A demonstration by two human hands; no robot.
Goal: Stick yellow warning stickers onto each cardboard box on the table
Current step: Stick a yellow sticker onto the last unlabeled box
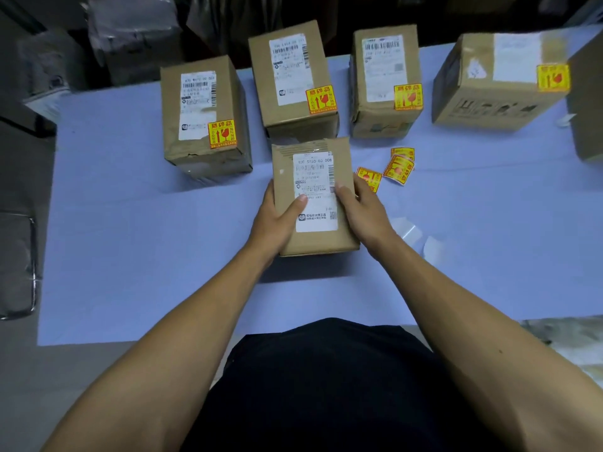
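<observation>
left hand [277, 220] and right hand [365, 207] grip the near box [313, 197] by its sides, fingers partly hidden; loose stickers [398, 166] sit right, print blurred.

Four boxes [293, 76] stand behind a nearer box [315, 197]; loose stickers [396, 166] lie right.

The person wore a black top [326, 386], plain and dark, with no print or seam that could be made out; it filled the lower middle of the view as a rounded mass. Both forearms were bare to the bottom edge of the view, with no sleeve on either arm. The left hand [277, 220] and the right hand [365, 210] were bare, without gloves, rings or a watch. The fingers [301, 200] had short nails.
</observation>
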